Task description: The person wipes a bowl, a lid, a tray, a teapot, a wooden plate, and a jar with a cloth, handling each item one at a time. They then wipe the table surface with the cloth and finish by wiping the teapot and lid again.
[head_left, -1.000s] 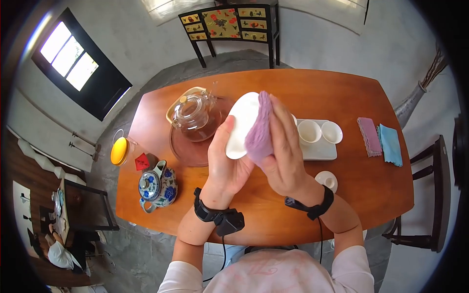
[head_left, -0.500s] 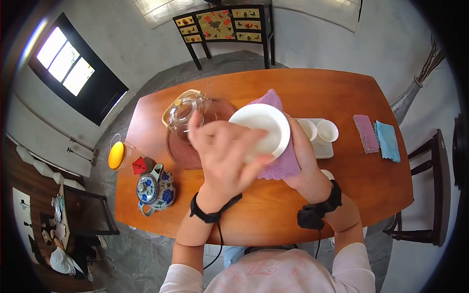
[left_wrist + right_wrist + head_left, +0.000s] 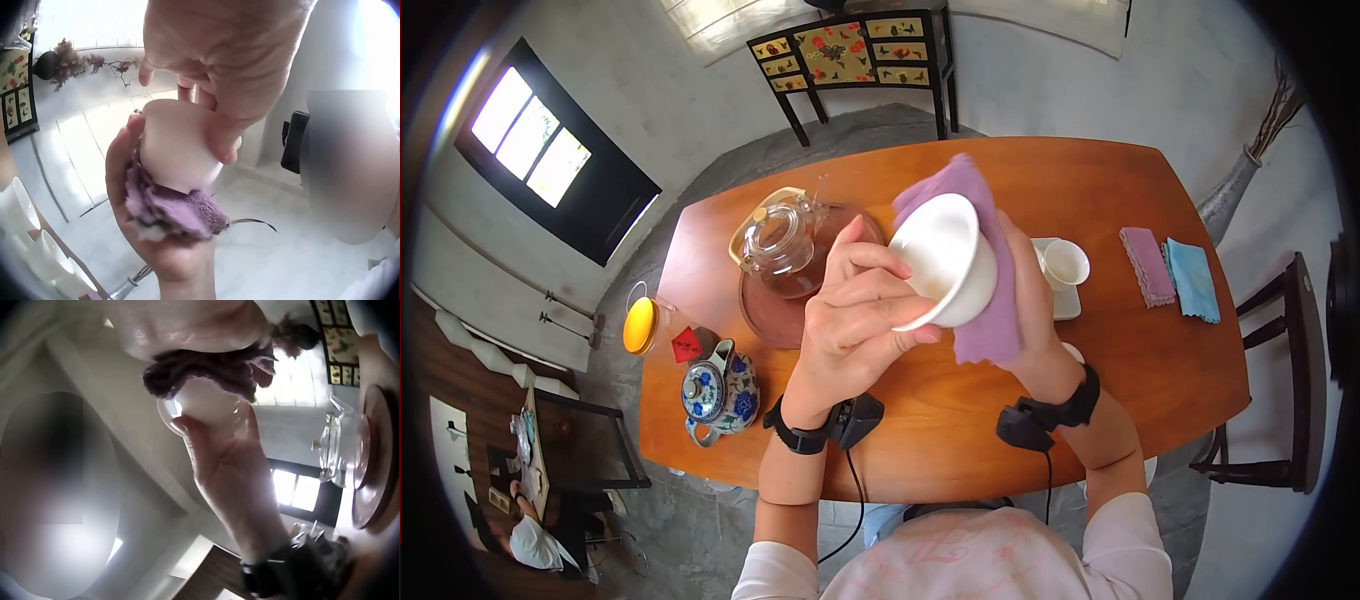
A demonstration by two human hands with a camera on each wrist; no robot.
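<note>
A white flared tea bowl [image 3: 974,288] is held up over the table, tilted with its mouth towards the left. My left hand [image 3: 850,325] pinches its rim between thumb and fingers. Against the base and outer side of the bowl, my right hand [image 3: 1030,305] holds a purple cloth [image 3: 998,338]. In the left wrist view the cloth [image 3: 175,212] lies bunched in the right palm under the bowl [image 3: 178,140], and the right fingers wrap up its side. The right wrist view shows the left thumb and fingers on the bowl below the cloth [image 3: 200,370].
Behind the left hand, a glass teapot [image 3: 780,245] stands on a round tray [image 3: 762,315]. A blue-and-white teapot [image 3: 720,392] and yellow-lidded jar [image 3: 640,325] are left. Right are a white cup [image 3: 1066,263] on a tray and folded purple [image 3: 1148,265] and blue [image 3: 1192,282] cloths.
The bowl has turned from its underside facing me to its mouth showing. My left hand let go of its side, moved over it and now grips the rim; the cloth has spread behind the bowl.
</note>
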